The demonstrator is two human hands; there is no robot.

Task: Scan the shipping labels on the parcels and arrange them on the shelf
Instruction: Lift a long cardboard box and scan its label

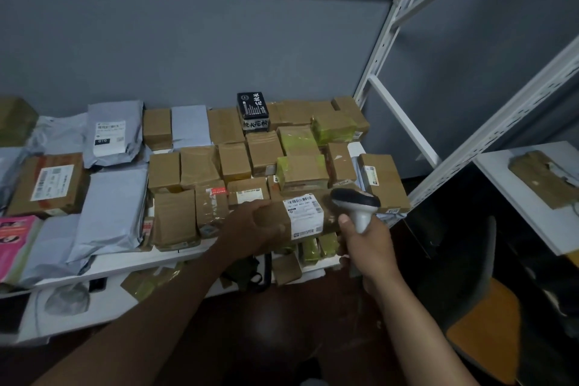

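Head view: left hand (253, 226) gripped a brown cardboard parcel (300, 216) at its left end, fingers curled round it, held just above the near edge of the white shelf (150, 260). White shipping label (303, 215) faced up, barcode along its far edge. Right hand (365, 241) was wrapped round the handle of a white barcode scanner (357, 207) — dark head sat just right of the label, touching or almost touching the parcel's right end; couldn't tell which. Shelf behind was packed: brown boxes (200, 166) in rows centre and right, some with yellow-green tape (297, 141), a black box (252, 111) at the far side, grey poly mailers (114, 131) left, a pink packet (15, 238) at near left.
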